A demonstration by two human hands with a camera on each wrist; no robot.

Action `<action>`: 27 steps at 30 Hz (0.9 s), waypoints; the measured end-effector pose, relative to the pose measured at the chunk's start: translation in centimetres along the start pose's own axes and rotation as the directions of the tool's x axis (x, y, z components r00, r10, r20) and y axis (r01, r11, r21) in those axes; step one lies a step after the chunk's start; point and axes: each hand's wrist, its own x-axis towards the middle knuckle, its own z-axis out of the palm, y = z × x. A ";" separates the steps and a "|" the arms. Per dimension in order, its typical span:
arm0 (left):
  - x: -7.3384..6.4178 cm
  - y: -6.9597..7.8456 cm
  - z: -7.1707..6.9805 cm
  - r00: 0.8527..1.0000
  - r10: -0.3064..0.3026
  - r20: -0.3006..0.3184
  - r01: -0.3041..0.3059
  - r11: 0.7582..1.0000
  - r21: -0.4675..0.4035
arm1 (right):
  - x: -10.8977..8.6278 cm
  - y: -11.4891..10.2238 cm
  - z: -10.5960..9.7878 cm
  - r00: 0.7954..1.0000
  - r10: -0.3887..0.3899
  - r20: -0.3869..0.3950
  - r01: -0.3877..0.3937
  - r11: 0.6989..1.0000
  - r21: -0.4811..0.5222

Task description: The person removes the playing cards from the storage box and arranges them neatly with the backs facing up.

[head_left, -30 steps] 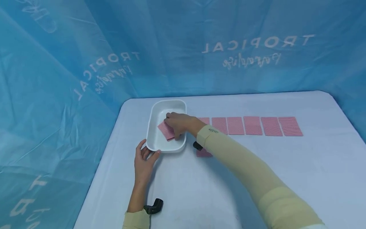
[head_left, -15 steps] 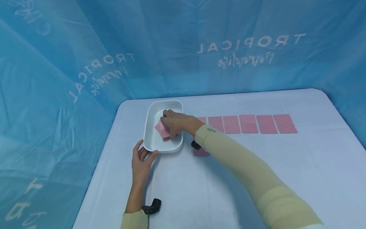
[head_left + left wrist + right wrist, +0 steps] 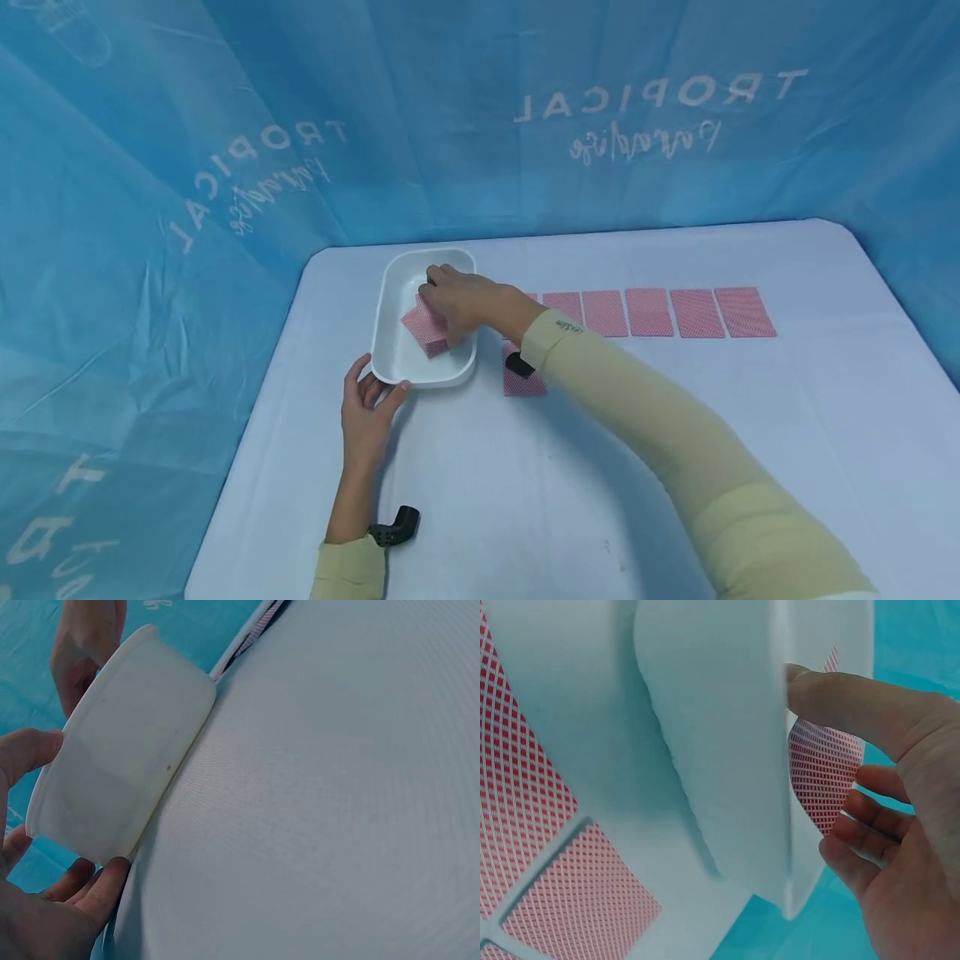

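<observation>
Taking twelve o'clock as the far edge of the table (image 3: 480, 500), we see the tray (image 3: 392, 302) at about eleven, with the stack of cards (image 3: 424, 325) inside it. The right hand (image 3: 463, 302) comes over the tray's three-o'clock rim and holds the stack; the left hand (image 3: 367, 421) grips the tray's seven-o'clock corner. From the tray, we find a row of cards (image 3: 649, 312) running toward three o'clock, and a single card (image 3: 528, 388) at four. Around the table, from nine to three, hangs the sheet (image 3: 450, 158).

Curtained-off nook, blue lettered plastic sheets (image 3: 450, 183), white-covered table (image 3: 757, 392)
</observation>
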 end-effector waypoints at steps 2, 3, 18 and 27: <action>0.0 -0.3 0.0 1.000 0.006 -0.007 -0.006 1.000 -0.002 | -0.4 0.3 -0.5 1.000 0.003 -0.006 -0.003 1.000 0.019; 0.0 -0.3 0.1 1.000 0.006 -0.010 -0.006 1.000 -0.004 | -0.6 0.4 -0.8 1.000 0.005 -0.013 -0.004 0.999 0.034; 0.2 -0.8 0.4 0.998 0.048 -0.035 -0.048 0.999 0.007 | -3.5 2.5 -2.1 0.999 0.037 -0.039 -0.032 0.994 0.104; 0.2 -0.7 0.5 0.998 0.047 -0.042 -0.047 0.999 0.016 | -4.5 3.2 -1.4 0.998 0.031 -0.048 -0.026 0.995 0.097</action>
